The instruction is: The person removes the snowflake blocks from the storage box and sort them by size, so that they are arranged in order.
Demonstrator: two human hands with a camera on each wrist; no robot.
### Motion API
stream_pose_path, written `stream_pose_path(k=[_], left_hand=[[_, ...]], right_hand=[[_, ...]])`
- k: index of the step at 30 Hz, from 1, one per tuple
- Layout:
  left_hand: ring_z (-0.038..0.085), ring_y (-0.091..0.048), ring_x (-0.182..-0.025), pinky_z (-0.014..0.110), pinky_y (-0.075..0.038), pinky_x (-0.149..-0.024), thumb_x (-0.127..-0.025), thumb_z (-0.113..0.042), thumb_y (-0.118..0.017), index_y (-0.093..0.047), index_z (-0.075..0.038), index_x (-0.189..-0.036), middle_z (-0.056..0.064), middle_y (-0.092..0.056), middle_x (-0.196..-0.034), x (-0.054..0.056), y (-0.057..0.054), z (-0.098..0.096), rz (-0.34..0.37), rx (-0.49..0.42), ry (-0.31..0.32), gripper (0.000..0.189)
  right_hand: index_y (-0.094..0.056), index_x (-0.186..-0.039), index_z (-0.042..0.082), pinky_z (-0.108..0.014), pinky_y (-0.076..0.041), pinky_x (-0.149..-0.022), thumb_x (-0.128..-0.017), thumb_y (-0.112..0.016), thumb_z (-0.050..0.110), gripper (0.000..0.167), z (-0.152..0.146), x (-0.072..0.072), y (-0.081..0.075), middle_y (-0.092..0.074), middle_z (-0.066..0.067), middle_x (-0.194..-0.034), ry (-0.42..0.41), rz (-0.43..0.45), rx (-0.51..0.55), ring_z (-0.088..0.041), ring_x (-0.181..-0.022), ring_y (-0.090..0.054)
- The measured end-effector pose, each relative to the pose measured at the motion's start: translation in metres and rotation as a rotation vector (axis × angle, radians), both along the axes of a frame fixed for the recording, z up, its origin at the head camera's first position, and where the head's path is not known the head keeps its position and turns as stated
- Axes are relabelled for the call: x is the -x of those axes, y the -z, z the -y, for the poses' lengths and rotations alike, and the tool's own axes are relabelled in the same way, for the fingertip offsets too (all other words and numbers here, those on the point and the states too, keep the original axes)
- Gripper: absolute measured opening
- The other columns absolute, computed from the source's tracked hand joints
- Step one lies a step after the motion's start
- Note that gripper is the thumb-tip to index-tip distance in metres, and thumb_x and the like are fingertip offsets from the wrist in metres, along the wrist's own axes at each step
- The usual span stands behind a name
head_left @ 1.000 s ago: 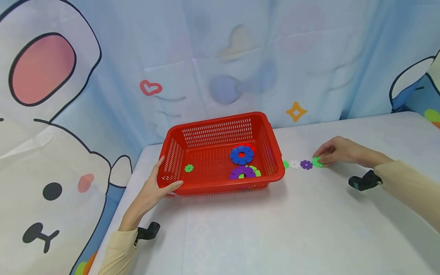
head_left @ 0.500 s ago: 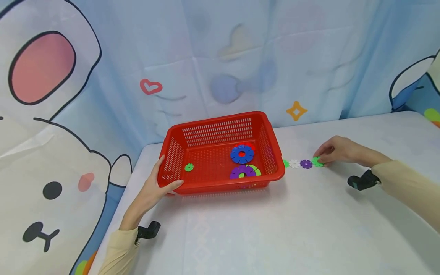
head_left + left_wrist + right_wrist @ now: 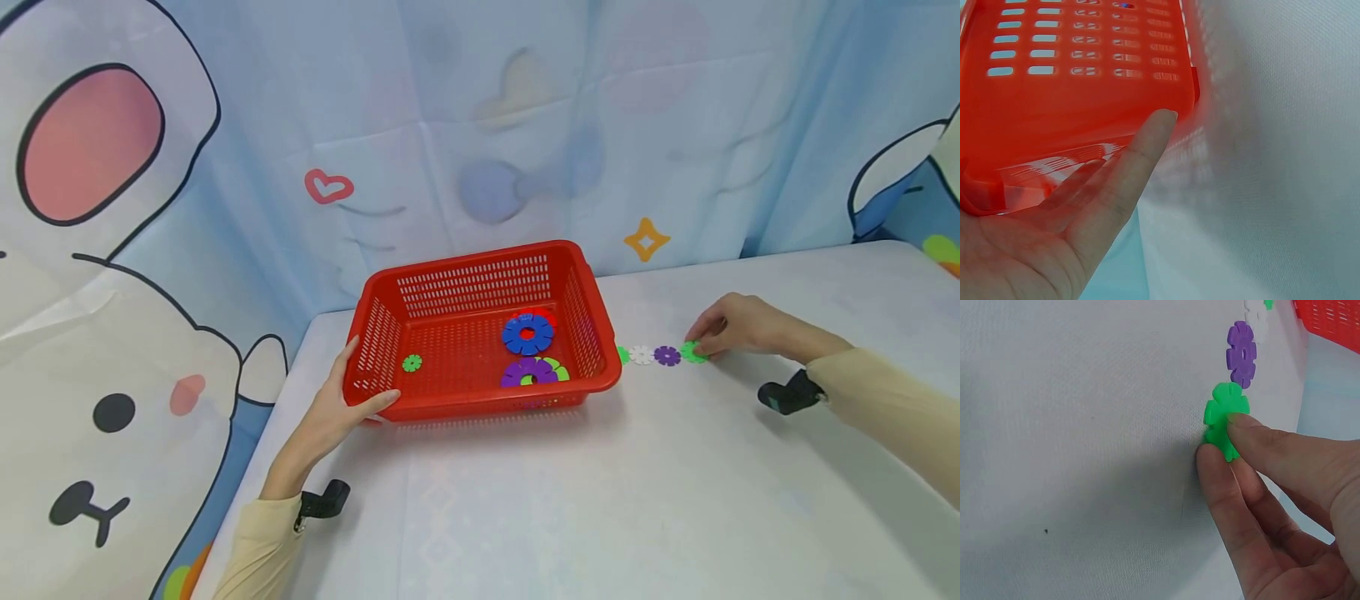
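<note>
In the head view my left hand holds the left end of a red plastic basket, thumb along the front rim and fingers at the left side. The left wrist view shows that hand's thumb against the basket wall. At the right, my right hand pinches a green snowflake disc between thumb and fingers, low over the table. A purple snowflake disc lies right at its edge, followed by a white one. Another green disc is partly hidden by the basket.
Inside the basket lie a small green disc, a large blue ring-shaped disc over a red one, and a purple disc over a yellow-green one. A blue printed curtain hangs behind the white table.
Both hands keep their places, the left on the basket and the right on the green disc. The whole head view has shifted very slightly.
</note>
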State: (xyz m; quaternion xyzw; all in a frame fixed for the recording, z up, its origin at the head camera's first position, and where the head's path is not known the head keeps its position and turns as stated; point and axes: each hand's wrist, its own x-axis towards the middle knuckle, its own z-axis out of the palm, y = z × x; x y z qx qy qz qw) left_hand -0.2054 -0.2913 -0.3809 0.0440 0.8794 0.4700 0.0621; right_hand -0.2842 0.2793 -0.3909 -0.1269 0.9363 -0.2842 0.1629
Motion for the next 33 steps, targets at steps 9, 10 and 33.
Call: stream_pose_path(k=[9, 10, 33], left_hand=[[0.039, -0.039, -0.141, 0.052, -0.056, -0.101, -0.093, -0.041, -0.078, -0.003, -0.026, -0.169, 0.017, -0.026, -0.166, -0.002, 0.001, 0.0, 0.009, -0.008, -0.009, 0.108], [0.039, -0.04, -0.141, 0.051, -0.057, -0.1, -0.093, -0.04, -0.078, -0.003, -0.026, -0.169, 0.018, -0.027, -0.165, -0.002, 0.001, -0.001, 0.012, -0.016, -0.01, 0.108], [0.037, -0.04, -0.141, 0.051, -0.056, -0.101, -0.091, -0.043, -0.079, -0.006, -0.027, -0.169, 0.016, -0.032, -0.162, 0.001, 0.004, -0.01, 0.011, -0.014, -0.03, 0.108]], right_hand=[[-0.074, -0.099, -0.009, -0.034, -0.058, -0.071, -0.092, -0.072, -0.003, 0.009, 0.008, 0.003, 0.001, -0.07, -0.003, -0.085, -0.076, -0.092, -0.061, -0.02, -0.075, -0.063], [-0.073, -0.099, -0.009, -0.034, -0.058, -0.07, -0.092, -0.071, -0.003, 0.009, 0.01, 0.004, 0.0, -0.07, -0.004, -0.085, -0.084, -0.108, -0.069, -0.02, -0.073, -0.063], [-0.075, -0.102, 0.013, -0.034, -0.055, -0.085, -0.097, -0.076, 0.015, 0.005, 0.234, 0.007, -0.084, -0.065, 0.001, -0.102, -0.674, -0.38, -0.016, -0.019, -0.094, -0.062]])
